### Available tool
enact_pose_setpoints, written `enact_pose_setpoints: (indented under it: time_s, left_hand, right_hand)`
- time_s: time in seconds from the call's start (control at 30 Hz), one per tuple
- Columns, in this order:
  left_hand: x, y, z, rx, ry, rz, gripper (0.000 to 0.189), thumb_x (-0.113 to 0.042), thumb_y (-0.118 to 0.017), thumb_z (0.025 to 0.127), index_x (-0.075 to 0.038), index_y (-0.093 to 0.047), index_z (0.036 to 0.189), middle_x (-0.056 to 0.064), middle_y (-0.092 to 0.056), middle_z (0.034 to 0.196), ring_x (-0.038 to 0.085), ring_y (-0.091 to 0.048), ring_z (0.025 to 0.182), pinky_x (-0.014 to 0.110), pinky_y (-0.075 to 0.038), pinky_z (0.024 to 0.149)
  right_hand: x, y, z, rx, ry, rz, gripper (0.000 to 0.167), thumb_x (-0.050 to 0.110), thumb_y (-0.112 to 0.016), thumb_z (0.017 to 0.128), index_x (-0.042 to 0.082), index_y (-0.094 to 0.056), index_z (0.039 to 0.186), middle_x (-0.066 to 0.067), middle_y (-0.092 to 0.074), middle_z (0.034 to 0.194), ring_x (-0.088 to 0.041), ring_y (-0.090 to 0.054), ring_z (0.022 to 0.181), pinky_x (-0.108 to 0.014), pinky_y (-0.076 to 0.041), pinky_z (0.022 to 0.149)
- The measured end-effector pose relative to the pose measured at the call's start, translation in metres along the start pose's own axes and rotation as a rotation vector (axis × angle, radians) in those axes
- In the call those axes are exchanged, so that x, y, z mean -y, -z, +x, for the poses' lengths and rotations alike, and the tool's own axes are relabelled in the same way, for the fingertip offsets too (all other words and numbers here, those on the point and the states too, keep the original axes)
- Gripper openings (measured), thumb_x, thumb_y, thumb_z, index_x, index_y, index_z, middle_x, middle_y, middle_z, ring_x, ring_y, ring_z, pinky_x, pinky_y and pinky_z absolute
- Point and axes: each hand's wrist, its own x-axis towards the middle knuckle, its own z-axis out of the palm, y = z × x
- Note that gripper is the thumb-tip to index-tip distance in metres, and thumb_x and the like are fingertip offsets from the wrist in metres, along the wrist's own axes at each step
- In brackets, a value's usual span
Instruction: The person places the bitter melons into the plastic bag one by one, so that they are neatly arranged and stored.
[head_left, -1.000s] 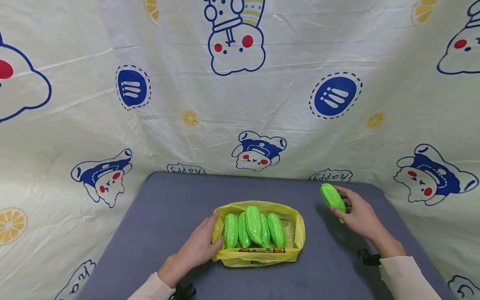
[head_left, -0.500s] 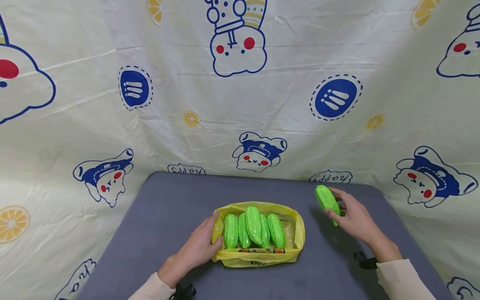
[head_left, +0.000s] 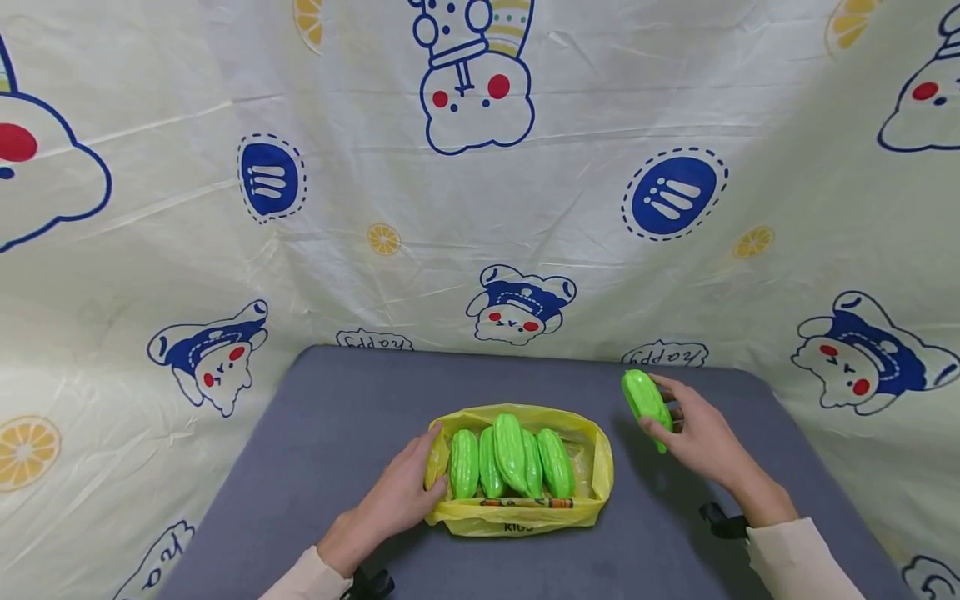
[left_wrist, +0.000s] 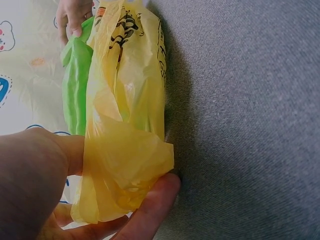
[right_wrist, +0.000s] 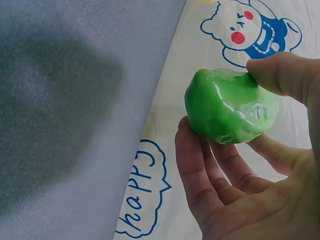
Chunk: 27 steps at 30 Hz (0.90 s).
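Note:
A yellow plastic bag (head_left: pixel 600 479), with its mouth spread wide, lies on the grey table. Several glossy green cucumber-shaped pieces (head_left: pixel 510 450) lie side by side in it, one on top of the others. At the bag's left end, my left hand (head_left: pixel 401 487) grips the plastic between thumb and fingers; the left wrist view shows the fingers around the crumpled bag end (left_wrist: pixel 125 170). To the right of the bag, my right hand (head_left: pixel 701 429) holds another green cucumber-shaped piece (head_left: pixel 645 398) above the table, pinched between thumb and fingertips (right_wrist: pixel 187 132). It looks wrapped in clear film.
The grey tabletop (head_left: pixel 352 392) reaches back to a pale hanging cloth (head_left: pixel 330 150) printed with cartoon bears and orange slices. Black straps with camera mounts (head_left: pixel 723 521) sit at both wrists.
My right hand has moved a little to the left, toward the bag, carrying the green cucumber-shaped piece. My left hand and the bag stay in place.

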Motion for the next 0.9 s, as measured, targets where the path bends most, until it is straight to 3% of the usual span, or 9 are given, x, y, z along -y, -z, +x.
enact_pose_setpoints:
  time_s: [0.37,0.9]
  left_hand:
    - [0.0,0.0,-0.001,0.007,-0.007,0.011,0.084,-0.013,-0.079,0.105,0.0,-0.04,0.179,0.029,-0.066,0.157,0.038,-0.072,0.129,0.061,-0.06,0.106]
    - [0.0,0.0,-0.002,0.003,-0.004,-0.001,0.084,-0.012,-0.079,0.105,0.0,-0.04,0.178,0.029,-0.065,0.159,0.042,-0.071,0.136,0.063,-0.059,0.11]
  right_hand:
    - [0.01,-0.001,0.002,-0.003,0.021,0.007,0.087,0.023,-0.083,0.11,-0.002,-0.036,0.179,-0.036,-0.061,0.15,-0.049,-0.08,0.115,-0.043,-0.067,0.077]
    - [0.032,-0.004,0.002,0.018,0.04,0.016,0.085,0.023,-0.083,0.11,0.001,-0.038,0.179,-0.033,-0.062,0.151,-0.043,-0.079,0.115,-0.04,-0.067,0.079]
